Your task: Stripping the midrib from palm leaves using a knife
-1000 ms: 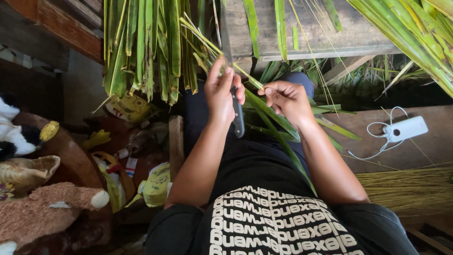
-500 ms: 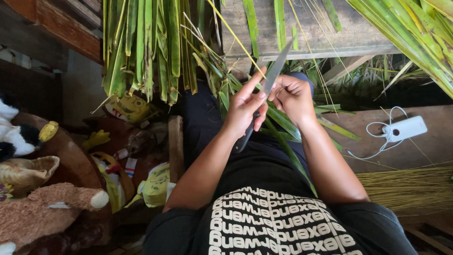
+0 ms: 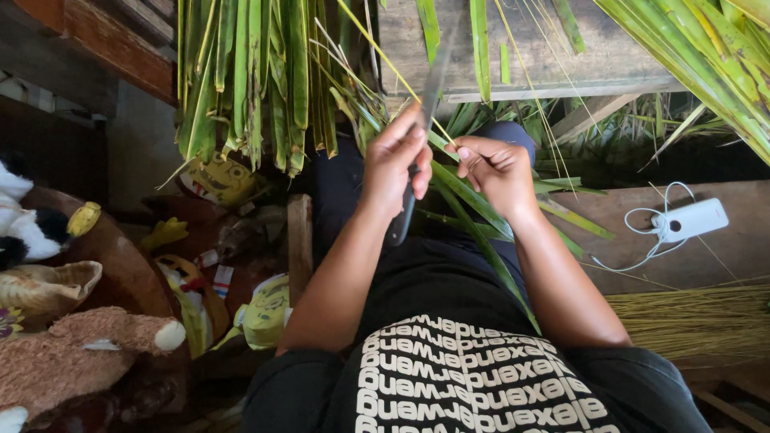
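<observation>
both hands clamp: left hand on upright knife; right hand on slanting leaf.

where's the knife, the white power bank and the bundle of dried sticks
knife [image 3: 401, 220]: head view, on the dark handle below the left hand.
white power bank [image 3: 695, 217]: head view, on its flat top face.
bundle of dried sticks [image 3: 690, 321]: head view, on the middle of the yellow bundle.

Soft daylight falls from above and ahead of my grip, brightest on the green leaves beyond it. Below my hands my lap sits in dim shadow. The knife blade above my left hand is motion-blurred; no glare.
</observation>
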